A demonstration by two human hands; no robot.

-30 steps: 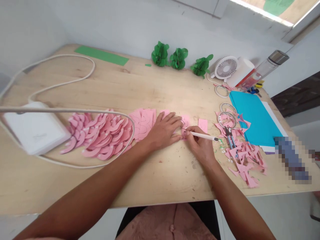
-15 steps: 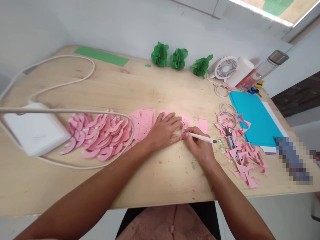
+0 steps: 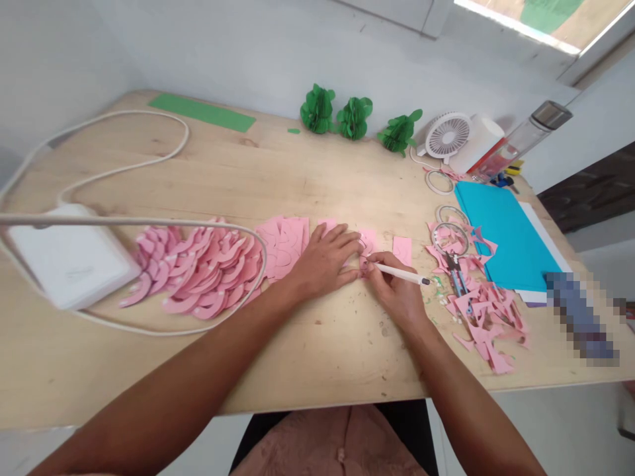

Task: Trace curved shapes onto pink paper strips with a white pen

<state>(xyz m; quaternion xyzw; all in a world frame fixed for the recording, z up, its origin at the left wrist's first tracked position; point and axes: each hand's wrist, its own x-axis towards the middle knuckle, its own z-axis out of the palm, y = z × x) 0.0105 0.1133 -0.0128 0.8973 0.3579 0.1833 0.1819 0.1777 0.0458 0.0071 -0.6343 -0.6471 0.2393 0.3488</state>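
My right hand [image 3: 401, 296] grips a white pen [image 3: 401, 273], its tip down on a small pink paper piece [image 3: 368, 242] that has dark curved lines on it. Flat on the table, my left hand [image 3: 327, 259] has its fingers stretched out and touches the left side of that piece; part of the paper is hidden under the fingers. Left of this hand lie pink rectangles with drawn outlines [image 3: 285, 246]. Farther left is a heap of curved pink cutouts [image 3: 213, 268]. Another pink rectangle [image 3: 401, 250] lies just beyond my right hand.
Pink scraps [image 3: 491, 317], scissors [image 3: 456, 274] and tape rolls [image 3: 450, 238] lie at the right, beside blue sheets [image 3: 510, 231]. Green paper shapes [image 3: 354, 118], a fan [image 3: 449, 135] and a bottle [image 3: 526, 139] stand along the back. A white cable [image 3: 149, 221] loops round a white box [image 3: 69, 258].
Almost nothing differs. Both hands and the pen keep the same place over the pink paper, and the view has shifted only very slightly.
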